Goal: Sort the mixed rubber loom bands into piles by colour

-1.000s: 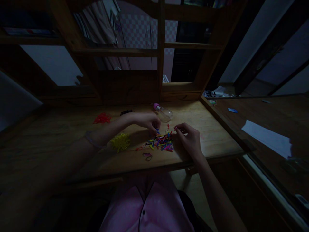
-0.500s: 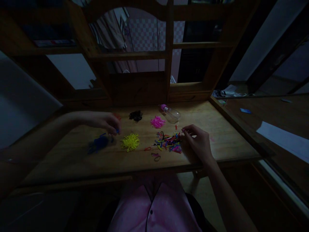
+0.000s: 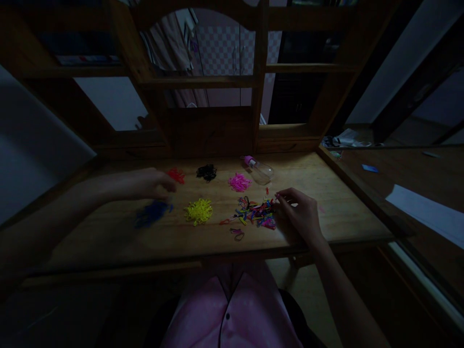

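Observation:
My left hand (image 3: 157, 183) hangs over the blue rubber band pile (image 3: 151, 213), smeared by motion. Its fingers look curled, but whether they hold anything is unclear. Just below them, a blue band lies at the pile's edge. My right hand (image 3: 300, 210) rests at the right side of a mixed heap of coloured rubber bands (image 3: 259, 212). Thumb and forefinger are pinched together on a small pinkish band. Between the hands lies a yellow band pile (image 3: 198, 211). Farther back are red (image 3: 176, 175), black (image 3: 206, 172) and pink (image 3: 239, 182) band piles.
A clear bulb-shaped bottle (image 3: 263, 172) with a pink cap lies behind the mixed heap. A few loose bands (image 3: 237, 234) sit near the front edge of the wooden table (image 3: 203, 244). Wooden shelving (image 3: 210, 133) rises at the back. White paper (image 3: 424, 210) lies at right.
My left hand has drawn back to the left, uncovering the red pile; the blue piece at its fingertips no longer shows there. My right hand stays at the mixed heap. The view shifted slightly.

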A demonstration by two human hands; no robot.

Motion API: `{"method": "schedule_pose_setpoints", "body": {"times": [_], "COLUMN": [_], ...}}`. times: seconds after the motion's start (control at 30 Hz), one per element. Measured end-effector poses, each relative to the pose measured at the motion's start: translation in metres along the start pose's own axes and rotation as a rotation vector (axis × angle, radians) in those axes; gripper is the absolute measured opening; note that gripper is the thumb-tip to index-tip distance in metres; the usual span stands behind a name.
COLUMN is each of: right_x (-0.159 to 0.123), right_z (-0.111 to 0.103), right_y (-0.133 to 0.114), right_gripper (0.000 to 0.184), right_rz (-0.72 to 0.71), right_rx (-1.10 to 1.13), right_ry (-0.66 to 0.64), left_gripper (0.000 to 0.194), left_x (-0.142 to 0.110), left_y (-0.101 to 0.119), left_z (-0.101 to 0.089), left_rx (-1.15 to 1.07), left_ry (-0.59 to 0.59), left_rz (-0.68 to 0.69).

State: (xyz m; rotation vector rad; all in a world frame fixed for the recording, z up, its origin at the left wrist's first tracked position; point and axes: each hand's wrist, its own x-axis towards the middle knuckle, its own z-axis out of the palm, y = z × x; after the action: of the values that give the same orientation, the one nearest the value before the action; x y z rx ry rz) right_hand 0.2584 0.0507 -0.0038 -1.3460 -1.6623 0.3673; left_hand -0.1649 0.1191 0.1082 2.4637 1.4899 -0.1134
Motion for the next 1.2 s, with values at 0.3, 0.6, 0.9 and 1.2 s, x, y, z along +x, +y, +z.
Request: {"method": "schedule_pose_setpoints", "body": {"times": [0.3,0.6,0.9,1.2], "right_x": [0.001,0.001,0.001,0.001], "right_z": [-0.001,0.0,0.0,0.0], "right_y": [0.0,0.0,-0.001,-0.002], "right_gripper": [0.018,0.017,0.017,0.017], "right_rz": [0.005,-0.003,-0.008,-0.008], "right_rx": [-0.01,0.027,0.027,0.018], "right_ry": [0.04,0.057,0.068,0.063], "left_gripper": [0.023,0.018,0.013,0.013], "left_x": [0.067,0.125,0.121,0.111], "left_y": [0.137,0.196,0.182,0.176], "left_z": [0.047,0.079,0.068,0.055], "left_rx": [-0.127,-0.304,-0.505,-0.517], "left_ry": [0.225,0.1,0.127,0.045], "left_rz": [0.52,0.603,0.566,0.597]}}
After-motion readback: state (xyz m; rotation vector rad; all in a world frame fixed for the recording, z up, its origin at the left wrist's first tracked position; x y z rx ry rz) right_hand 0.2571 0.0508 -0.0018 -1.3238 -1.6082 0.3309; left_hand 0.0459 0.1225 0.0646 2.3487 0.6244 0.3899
